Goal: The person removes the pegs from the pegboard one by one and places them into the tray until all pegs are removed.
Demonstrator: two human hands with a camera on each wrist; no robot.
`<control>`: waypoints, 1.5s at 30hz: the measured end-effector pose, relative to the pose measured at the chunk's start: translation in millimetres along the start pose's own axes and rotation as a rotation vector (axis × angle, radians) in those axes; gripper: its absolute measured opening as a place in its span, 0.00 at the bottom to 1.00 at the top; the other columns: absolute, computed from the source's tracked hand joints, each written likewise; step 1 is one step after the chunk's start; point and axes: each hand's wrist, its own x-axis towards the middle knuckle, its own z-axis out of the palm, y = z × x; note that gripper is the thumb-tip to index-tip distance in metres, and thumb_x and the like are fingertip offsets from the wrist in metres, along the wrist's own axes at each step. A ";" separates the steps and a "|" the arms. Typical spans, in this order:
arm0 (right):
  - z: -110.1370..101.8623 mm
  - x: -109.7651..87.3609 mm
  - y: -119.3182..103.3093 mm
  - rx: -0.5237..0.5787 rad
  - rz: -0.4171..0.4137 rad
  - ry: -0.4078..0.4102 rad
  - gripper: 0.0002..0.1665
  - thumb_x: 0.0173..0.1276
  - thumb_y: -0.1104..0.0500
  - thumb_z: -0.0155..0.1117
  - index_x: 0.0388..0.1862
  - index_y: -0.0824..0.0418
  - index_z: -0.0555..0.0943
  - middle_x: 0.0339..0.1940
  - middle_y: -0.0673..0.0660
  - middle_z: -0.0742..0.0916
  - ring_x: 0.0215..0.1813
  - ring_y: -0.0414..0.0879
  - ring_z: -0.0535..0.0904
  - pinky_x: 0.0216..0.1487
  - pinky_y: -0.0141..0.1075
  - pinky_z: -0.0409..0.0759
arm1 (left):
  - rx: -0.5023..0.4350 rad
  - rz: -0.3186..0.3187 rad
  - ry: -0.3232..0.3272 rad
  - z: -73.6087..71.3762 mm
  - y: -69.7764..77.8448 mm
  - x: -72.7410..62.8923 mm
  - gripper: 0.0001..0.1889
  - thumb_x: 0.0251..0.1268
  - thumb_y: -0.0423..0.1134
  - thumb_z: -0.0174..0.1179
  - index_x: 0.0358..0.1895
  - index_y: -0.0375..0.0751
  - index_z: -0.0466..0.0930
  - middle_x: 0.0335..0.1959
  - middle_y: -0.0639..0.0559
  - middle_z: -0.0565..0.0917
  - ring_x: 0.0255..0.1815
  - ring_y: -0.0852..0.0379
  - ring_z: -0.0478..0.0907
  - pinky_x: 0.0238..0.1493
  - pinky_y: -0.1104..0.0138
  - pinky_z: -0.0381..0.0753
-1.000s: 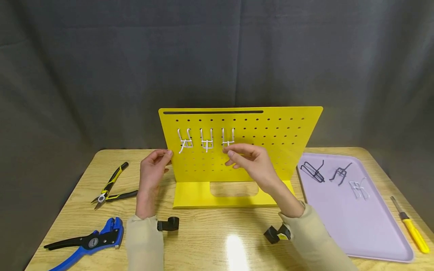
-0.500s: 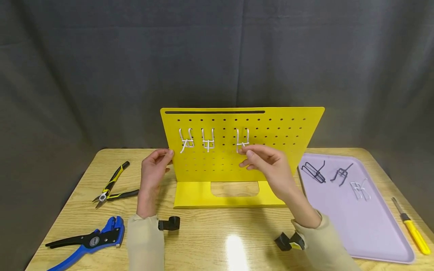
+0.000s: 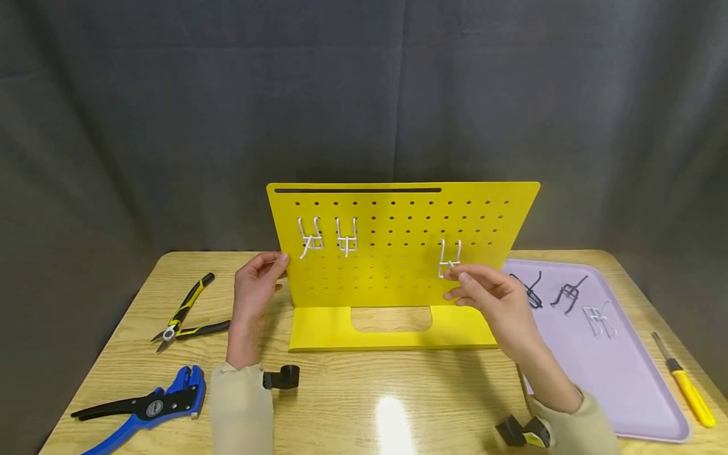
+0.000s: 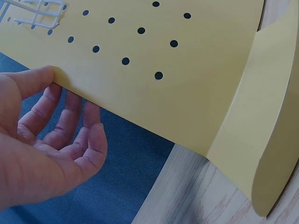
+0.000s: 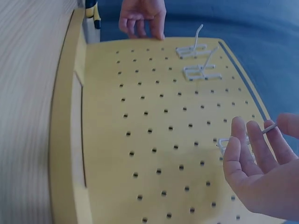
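Note:
A yellow pegboard [image 3: 364,272] stands upright on its folded base. My left hand [image 3: 254,287] grips its left edge, the thumb on the front and the other fingers curled behind, as the left wrist view shows [image 4: 56,135]. My right hand [image 3: 500,306] pinches the prong of a white wire pegboard hook [image 3: 441,260] between thumb and index finger, in front of the board's right half. In the right wrist view that hook is partly hidden by the fingers. Two more white hooks, one at the far left [image 3: 310,241] and one beside it [image 3: 347,242], hang side by side on the board.
At right, a lilac tray [image 3: 603,379] holds two black hooks, one partly hidden by my hand, and a white hook [image 3: 597,320]. A yellow-handled tool [image 3: 692,395] lies beyond it. Cutting pliers [image 3: 183,316] and a blue wire stripper [image 3: 153,407] lie left. A dark curtain [image 3: 364,88] hangs behind.
My right hand has carried the white hook rightward along the board and slightly lower, away from the two hanging hooks. My left hand has stayed on the board's edge.

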 end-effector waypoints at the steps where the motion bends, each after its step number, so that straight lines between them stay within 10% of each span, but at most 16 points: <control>1: -3.4 -1.7 0.7 0.000 0.003 -0.004 0.13 0.73 0.65 0.55 0.51 0.71 0.79 0.46 0.53 0.87 0.38 0.47 0.85 0.43 0.35 0.81 | -0.004 0.001 0.002 -0.2 -0.3 0.1 0.18 0.68 0.46 0.59 0.49 0.33 0.78 0.33 0.61 0.80 0.38 0.60 0.78 0.40 0.66 0.73; 45: -139.5 -48.2 41.8 -0.144 0.211 0.101 0.11 0.74 0.62 0.55 0.50 0.62 0.81 0.41 0.48 0.88 0.37 0.42 0.86 0.36 0.31 0.81 | -0.017 -0.011 0.010 1.6 -1.2 2.5 0.17 0.68 0.45 0.60 0.48 0.33 0.78 0.32 0.59 0.81 0.36 0.60 0.79 0.39 0.64 0.74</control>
